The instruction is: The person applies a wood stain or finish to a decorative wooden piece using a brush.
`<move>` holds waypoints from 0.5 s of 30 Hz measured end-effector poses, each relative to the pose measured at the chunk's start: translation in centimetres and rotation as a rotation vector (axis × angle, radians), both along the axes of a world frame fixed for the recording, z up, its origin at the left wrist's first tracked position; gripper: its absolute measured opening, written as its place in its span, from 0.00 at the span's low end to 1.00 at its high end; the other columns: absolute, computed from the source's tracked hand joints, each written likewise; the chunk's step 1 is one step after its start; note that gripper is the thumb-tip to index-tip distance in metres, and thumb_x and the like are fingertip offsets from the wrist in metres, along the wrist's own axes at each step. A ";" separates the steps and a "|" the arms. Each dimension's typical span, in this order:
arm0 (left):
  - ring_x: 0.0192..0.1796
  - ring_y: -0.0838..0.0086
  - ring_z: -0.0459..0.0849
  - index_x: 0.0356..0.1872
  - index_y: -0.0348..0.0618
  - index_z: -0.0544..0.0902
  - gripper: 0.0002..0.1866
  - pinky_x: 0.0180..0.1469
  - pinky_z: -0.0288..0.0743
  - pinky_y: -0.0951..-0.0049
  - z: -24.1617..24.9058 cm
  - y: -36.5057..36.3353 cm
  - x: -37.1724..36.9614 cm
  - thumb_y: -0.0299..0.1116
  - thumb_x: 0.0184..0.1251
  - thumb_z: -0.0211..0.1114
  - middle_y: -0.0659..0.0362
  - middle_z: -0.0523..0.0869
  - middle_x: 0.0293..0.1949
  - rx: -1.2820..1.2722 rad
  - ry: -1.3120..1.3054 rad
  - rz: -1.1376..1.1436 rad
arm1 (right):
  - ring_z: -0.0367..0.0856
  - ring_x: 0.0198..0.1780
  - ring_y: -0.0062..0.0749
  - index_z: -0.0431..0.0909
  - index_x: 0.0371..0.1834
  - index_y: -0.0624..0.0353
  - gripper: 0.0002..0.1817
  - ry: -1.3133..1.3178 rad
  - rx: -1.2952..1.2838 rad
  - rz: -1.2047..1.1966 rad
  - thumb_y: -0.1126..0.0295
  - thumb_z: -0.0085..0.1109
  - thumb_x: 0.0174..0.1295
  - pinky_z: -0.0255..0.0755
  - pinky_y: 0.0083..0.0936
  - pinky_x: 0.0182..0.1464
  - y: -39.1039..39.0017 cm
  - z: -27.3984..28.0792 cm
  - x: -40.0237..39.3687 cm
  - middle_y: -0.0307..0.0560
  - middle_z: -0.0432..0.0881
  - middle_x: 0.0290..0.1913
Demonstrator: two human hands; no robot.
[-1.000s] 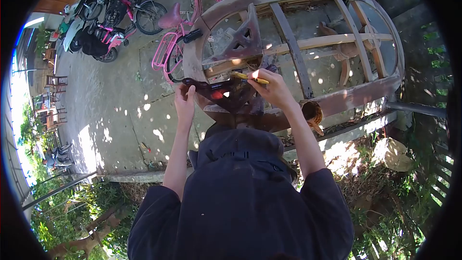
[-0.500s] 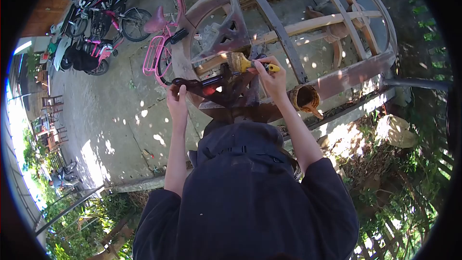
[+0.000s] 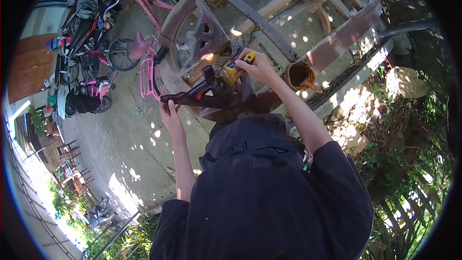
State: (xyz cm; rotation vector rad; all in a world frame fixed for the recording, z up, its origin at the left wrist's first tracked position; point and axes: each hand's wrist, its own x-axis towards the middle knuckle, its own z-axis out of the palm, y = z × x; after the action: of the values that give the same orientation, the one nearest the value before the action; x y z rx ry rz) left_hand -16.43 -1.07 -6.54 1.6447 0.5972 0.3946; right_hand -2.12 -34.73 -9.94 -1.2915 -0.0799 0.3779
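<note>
My left hand (image 3: 172, 118) is closed with its fingertips on the narrow end of a dark, glossy carved wooden piece (image 3: 195, 95). My right hand (image 3: 258, 69) grips a paintbrush (image 3: 230, 74) by its yellow handle. The brush's bristle end lies against the wooden piece, and its tips are partly hidden. Beneath is an oval wooden frame (image 3: 344, 37) with slats across it. A duller carved triangular piece (image 3: 215, 25) rests on the frame just beyond the brush. Right of my right hand, a stained container (image 3: 311, 73) holds dark brown liquid, with a stick-like handle jutting out.
A pink bicycle (image 3: 149, 67) stands close beyond the frame's left end, with motorbikes (image 3: 89, 43) farther left. A dark pole (image 3: 409, 27) juts in at right. Rocks (image 3: 404, 84) and plants border the concrete floor (image 3: 110, 135).
My right hand has brought the brush down and left onto the dark piece, whose surface now faces me at a different tilt. My left hand stays at its end. The whole view has turned somewhat.
</note>
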 end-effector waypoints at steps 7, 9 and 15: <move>0.57 0.73 0.85 0.64 0.32 0.75 0.20 0.57 0.86 0.68 -0.2 0.2 -0.1 0.37 0.84 0.64 0.54 0.84 0.57 -0.020 0.017 0.032 | 0.90 0.33 0.19 0.80 0.42 0.63 0.08 -0.099 -0.123 0.074 0.70 0.67 0.73 0.78 0.21 0.34 -0.1 -0.3 -0.3 0.40 0.86 0.31; 0.57 0.73 0.85 0.64 0.32 0.75 0.20 0.57 0.87 0.68 -0.2 0.0 -0.1 0.37 0.84 0.65 0.54 0.84 0.56 -0.030 0.024 0.039 | 0.89 0.32 0.20 0.79 0.40 0.63 0.08 -0.106 -0.152 -0.024 0.69 0.66 0.73 0.77 0.22 0.33 -0.2 0.6 -0.2 0.41 0.86 0.29; 0.56 0.74 0.84 0.60 0.32 0.75 0.17 0.57 0.85 0.69 0.4 -1.1 -1.1 0.34 0.83 0.66 0.55 0.84 0.55 0.004 -0.036 0.007 | 0.89 0.27 0.23 0.76 0.34 0.63 0.10 -0.255 -0.412 -0.347 0.70 0.65 0.70 0.77 0.24 0.31 0.2 -0.1 0.5 0.42 0.83 0.23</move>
State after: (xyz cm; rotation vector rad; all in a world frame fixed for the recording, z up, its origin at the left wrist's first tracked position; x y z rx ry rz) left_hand -17.56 -2.14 -6.11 1.6366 0.5753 0.4296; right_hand -1.59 -34.52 -10.04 -1.7223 0.0094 -0.0769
